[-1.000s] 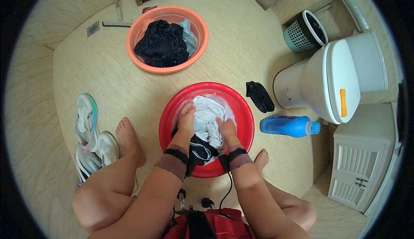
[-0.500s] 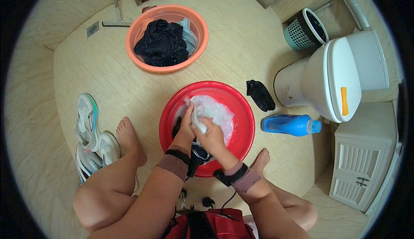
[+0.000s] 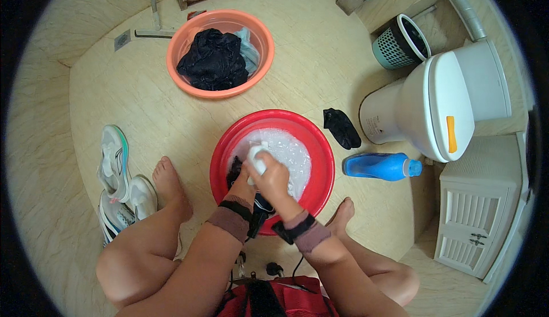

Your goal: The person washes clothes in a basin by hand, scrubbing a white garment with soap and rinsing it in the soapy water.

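Observation:
Over the red basin my two hands are pressed together on a small white cloth, wet and bunched up. My right hand lies on top, its fingers wrapped round the cloth. Beneath it, my left hand grips the same cloth from the left; most of its fingers are hidden. White suds cover the water in the basin. A dark garment with white stripes lies partly in the water under my wrists, and some of it shows left of my left hand.
An orange basin with dark and pale blue clothes stands ahead. On the right are a black cloth, a blue bottle, a toilet, a mesh bin and a white cabinet. Sneakers lie left, beside my foot.
My right hand has moved slightly left and up over my left hand, covering more of it. The white cloth is now bunched at the top of my grip.

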The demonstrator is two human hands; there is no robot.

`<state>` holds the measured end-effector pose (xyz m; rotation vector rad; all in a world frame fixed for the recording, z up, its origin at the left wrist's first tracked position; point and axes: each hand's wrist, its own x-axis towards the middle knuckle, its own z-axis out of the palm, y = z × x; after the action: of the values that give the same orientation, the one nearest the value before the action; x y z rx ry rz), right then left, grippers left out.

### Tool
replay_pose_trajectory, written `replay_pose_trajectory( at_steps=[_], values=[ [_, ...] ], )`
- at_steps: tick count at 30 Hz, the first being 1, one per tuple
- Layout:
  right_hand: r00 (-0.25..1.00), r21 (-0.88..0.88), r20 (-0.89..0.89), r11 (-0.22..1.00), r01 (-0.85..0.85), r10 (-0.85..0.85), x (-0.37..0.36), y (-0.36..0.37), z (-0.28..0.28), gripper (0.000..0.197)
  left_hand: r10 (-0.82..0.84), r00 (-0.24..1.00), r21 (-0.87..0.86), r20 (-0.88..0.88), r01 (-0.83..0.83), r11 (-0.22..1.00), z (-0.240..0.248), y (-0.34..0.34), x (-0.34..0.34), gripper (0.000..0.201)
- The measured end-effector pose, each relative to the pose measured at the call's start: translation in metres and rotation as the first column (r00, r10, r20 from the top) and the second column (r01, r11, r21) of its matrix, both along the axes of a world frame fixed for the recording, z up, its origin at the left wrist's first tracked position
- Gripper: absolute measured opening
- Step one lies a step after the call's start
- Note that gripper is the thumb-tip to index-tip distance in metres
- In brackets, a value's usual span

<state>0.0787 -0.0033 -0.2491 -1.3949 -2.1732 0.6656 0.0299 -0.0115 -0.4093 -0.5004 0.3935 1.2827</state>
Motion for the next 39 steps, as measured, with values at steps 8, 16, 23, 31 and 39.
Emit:
replay_pose_trajectory(
  at_steps=[8, 16, 23, 31, 39],
  values=[
    [0.907, -0.155, 0.202, 0.903, 0.401, -0.369, 0.060, 0.076, -0.062, 0.048, 0.040, 0.887, -0.122, -0.461, -0.107, 0.987, 0.034, 0.023, 0.000, 0.027],
    [0.754, -0.480, 0.657, 0.765, 0.429, -0.010, 0.087, 0.047, -0.080, 0.076, -0.214, 0.631, -0.238, -0.745, 0.048, 0.970, 0.032, 0.020, -0.018, 0.066],
    [0.953, -0.394, 0.154, 0.868, 0.302, -0.261, 0.081, 0.073, -0.099, 0.042, -0.130, 0.864, -0.265, -0.486, -0.005, 0.964, 0.062, 0.018, -0.012, 0.066],
    [0.969, -0.236, -0.129, 0.943, -0.235, 0.209, 0.027, -0.010, 0.021, 0.040, 0.040, 0.989, 0.011, -0.139, -0.039, 0.999, 0.055, 0.018, -0.032, 0.034],
    [0.962, -0.046, 0.126, 0.967, 0.250, -0.243, 0.006, 0.035, -0.008, 0.029, 0.007, 0.984, -0.067, -0.178, -0.019, 0.998, 0.053, 0.019, -0.001, 0.026]
  ],
)
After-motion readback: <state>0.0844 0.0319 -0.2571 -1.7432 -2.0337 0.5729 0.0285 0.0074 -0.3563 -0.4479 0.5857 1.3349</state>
